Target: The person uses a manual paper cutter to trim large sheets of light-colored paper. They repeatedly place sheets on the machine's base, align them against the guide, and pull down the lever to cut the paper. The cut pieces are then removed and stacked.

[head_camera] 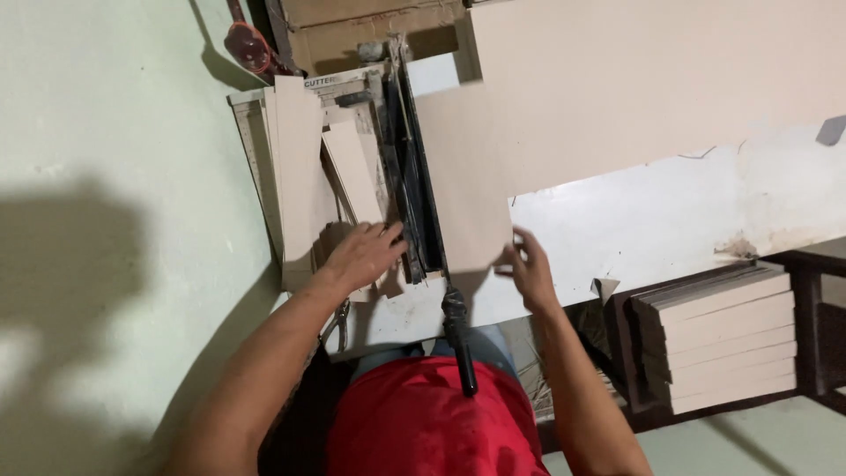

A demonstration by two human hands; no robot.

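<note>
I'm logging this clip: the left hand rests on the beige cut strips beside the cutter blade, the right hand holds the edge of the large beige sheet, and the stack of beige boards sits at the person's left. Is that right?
Not quite. The head view shows the stack of beige boards at the person's right, on a dark shelf below the table. The rest holds: the left hand rests on the beige cut strips, and the right hand holds the large beige sheet.

A pale green wall (106, 132) fills the left side, crossed by a broad dark shadow. The white worktable (670, 220) is stained near its right edge. Below that edge, a dark shelf (634, 353) holds stacked beige boards (727, 339).
</note>
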